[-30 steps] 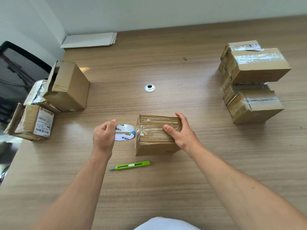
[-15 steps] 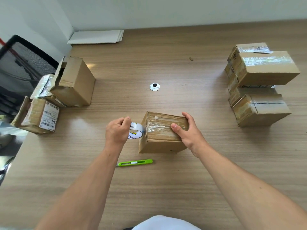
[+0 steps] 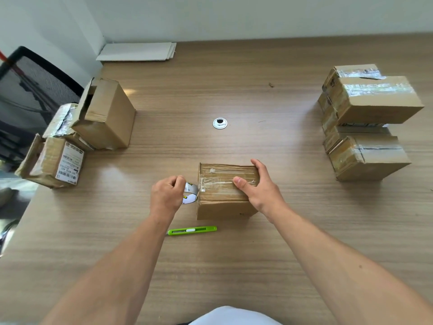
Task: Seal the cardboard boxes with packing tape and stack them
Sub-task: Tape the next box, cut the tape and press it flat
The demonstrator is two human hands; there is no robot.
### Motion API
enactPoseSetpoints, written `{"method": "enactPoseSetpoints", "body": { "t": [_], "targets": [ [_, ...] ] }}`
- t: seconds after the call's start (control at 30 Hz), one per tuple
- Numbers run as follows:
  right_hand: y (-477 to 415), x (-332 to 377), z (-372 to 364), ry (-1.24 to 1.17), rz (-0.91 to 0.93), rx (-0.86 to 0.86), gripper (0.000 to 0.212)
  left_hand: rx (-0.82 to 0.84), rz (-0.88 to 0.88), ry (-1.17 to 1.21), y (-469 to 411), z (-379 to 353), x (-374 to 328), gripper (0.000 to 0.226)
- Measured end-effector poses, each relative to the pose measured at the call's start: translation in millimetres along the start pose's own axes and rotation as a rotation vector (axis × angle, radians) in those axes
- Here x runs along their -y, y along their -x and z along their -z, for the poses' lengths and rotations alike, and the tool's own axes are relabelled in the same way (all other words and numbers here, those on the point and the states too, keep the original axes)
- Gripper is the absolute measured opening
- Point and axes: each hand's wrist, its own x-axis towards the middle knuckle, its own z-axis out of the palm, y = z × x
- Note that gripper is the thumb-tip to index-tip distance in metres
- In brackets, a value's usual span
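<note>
A small cardboard box (image 3: 221, 202) sits on the wooden table (image 3: 234, 266) in front of me, clear tape running across its top. My right hand (image 3: 257, 187) grips its right end, thumb on the top and fingers over the far edge. My left hand (image 3: 166, 195) holds a roll of clear packing tape (image 3: 190, 195) pressed against the box's left side; most of the roll is hidden behind my fingers. Taped boxes (image 3: 370, 99) are stacked at the right. Open, untaped boxes (image 3: 105, 113) stand at the left edge.
A green utility knife (image 3: 192, 230) lies just in front of the box. A round metal cable grommet (image 3: 219, 123) is set in the table's middle. Flat white cardboard sheets (image 3: 138, 51) lie at the far wall. A black mesh chair (image 3: 30, 90) stands beyond the left edge.
My left hand has brought the tape roll rightward until it meets the box's left side. My right hand keeps its hold on the box.
</note>
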Motion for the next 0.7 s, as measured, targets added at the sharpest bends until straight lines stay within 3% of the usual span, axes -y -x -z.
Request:
{"method": "enactPoseSetpoints", "body": {
  "t": [0.13,0.27,0.33,0.53,0.63,0.7],
  "targets": [
    [1,0,-2,0.031,0.001,-0.007,0.079,0.084,0.065,0.178,-2,1,16,0.046],
    [2,1,-2,0.031,0.004,-0.018,0.079,0.173,0.112,0.316,-7,6,24,0.067],
    [3,2,-2,0.033,0.005,-0.016,0.079,0.179,0.084,0.32,-7,10,27,0.067],
    [6,7,-7,0.044,0.018,-0.006,0.08,-0.088,0.109,0.233,7,12,42,0.032],
    [7,10,-9,0.063,0.022,0.0,0.081,-0.223,0.217,0.196,28,11,55,0.018],
    [7,11,-10,0.07,0.019,0.0,0.082,-0.226,0.239,0.123,41,7,72,0.011]
  ]
}}
